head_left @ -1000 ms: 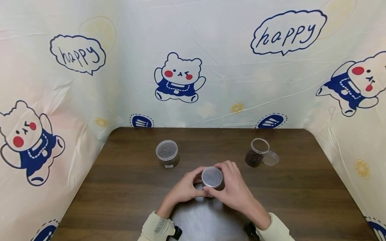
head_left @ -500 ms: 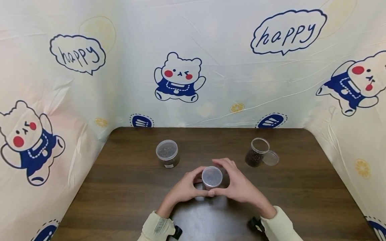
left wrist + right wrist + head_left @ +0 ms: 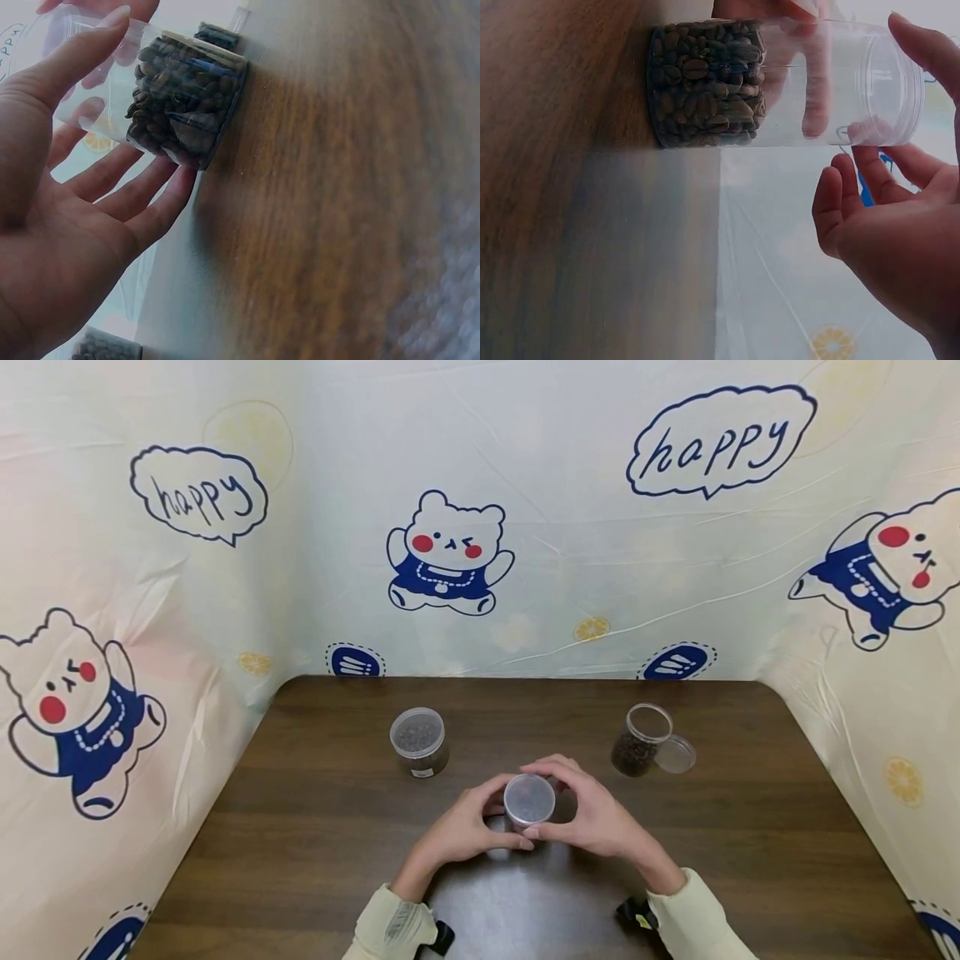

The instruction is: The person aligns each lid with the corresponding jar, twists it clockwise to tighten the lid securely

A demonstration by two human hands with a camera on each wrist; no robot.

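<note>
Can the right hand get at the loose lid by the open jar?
Probably yes: nothing stands between the right hand and the near side of the loose lid; the open jar is just left of it. But the hand would first have to leave the middle jar.

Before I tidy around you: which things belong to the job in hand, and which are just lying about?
In the job: left hand, right hand, coffee-bean jar between them.

Probably lying about: lidded left jar, uncapped right jar, loose lid.
</note>
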